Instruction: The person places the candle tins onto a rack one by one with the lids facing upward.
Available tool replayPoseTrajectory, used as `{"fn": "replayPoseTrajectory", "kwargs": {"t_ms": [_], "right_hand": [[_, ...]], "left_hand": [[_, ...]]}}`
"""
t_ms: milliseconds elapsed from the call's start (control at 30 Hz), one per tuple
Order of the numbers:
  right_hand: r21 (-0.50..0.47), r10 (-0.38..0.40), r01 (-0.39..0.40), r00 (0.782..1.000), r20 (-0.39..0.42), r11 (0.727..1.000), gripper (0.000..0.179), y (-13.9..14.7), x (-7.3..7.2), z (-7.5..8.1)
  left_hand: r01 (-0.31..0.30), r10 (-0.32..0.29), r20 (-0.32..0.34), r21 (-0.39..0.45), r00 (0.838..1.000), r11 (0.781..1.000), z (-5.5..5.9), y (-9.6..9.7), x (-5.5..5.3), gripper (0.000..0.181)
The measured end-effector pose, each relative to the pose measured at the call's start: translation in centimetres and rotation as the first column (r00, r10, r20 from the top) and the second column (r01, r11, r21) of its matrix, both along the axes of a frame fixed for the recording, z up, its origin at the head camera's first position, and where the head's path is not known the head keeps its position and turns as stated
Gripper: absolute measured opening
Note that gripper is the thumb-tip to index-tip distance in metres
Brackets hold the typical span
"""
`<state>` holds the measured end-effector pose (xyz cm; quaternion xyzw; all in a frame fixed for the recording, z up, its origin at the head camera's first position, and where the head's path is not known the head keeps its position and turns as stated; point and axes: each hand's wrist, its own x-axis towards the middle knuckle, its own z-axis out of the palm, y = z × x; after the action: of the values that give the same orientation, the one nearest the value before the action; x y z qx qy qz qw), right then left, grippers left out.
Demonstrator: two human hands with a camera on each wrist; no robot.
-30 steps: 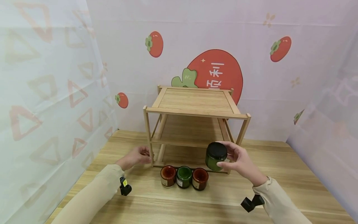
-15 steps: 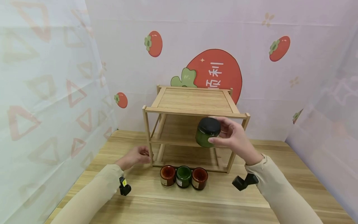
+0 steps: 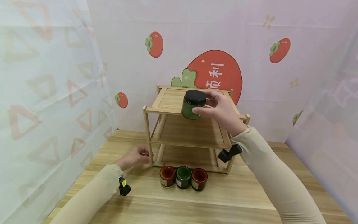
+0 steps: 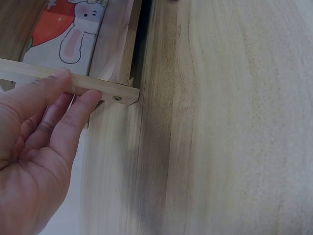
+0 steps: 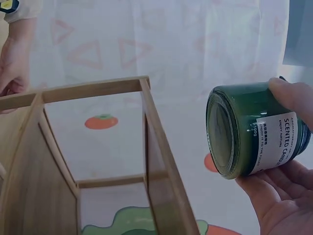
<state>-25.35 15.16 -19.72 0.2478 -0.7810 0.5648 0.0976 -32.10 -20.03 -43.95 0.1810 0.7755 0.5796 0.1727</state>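
Up and to the left across the frame over the past second has gone the lidded green jar, carried by our right hand from the lower right front of the wooden rack to the height of its top board, near the centre of the head view. Our left hand has stayed low at the rack's front left post.

Our right fingers pinch the jar, thumb on the near side and the others around the far side. From the right wrist, the jar appears at the right of the frame, a visible gap between it and the rack, its white label reading "SCENTED" among other words. We cannot tell from the head view whether it hangs over the board or just in front of it.

At lower left, our left fingers are bent, their tips pinching the post; the left wrist view shows this at its left side.

Below the rack, at bottom centre, a red jar, a green glass jar and a second red jar line up close together on the wood-grain table. Behind, a pale backdrop carries red fruit prints.
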Motion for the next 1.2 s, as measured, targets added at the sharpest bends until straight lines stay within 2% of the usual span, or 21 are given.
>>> {"fn": "replayPoseTrajectory", "kwargs": {"t_ms": [133,200,367,467,900,1200], "right_hand": [[0.065,-0.057,0.057,0.998,0.007,0.996,0.061,-0.8,-0.7,1.2],[0.069,-0.056,0.055,0.998,0.012,0.996,0.061,-1.3,-1.1,1.8],[0.006,-0.011,0.010,1.000,0.019,1.000,0.060,-2.7,-2.3,2.6],[-0.026,-0.009,0.009,1.000,0.022,1.000,0.060,-3.4,-2.9,2.8],[-0.099,-0.031,0.035,0.999,0.040,0.994,0.056,-6.0,-5.4,2.5],[-0.088,-0.081,0.089,0.993,0.088,0.992,0.059,-7.5,-6.4,1.9]], "left_hand": [[-0.006,0.005,-0.011,-0.021,1.000,1.000,0.1,0.1,0.1,0.028],[-0.001,0.000,-0.011,-0.018,1.000,1.000,0.2,0.1,0.1,0.029],[0.009,-0.009,0.001,0.005,1.000,1.000,0.4,0.0,0.3,0.029],[0.013,-0.013,-0.005,0.004,1.000,1.000,0.5,-0.1,0.4,0.028],[0.004,-0.004,-0.014,-0.019,1.000,1.000,0.6,0.1,0.4,0.028],[-0.002,0.001,-0.024,-0.025,1.000,1.000,0.7,0.1,0.5,0.029]]}}
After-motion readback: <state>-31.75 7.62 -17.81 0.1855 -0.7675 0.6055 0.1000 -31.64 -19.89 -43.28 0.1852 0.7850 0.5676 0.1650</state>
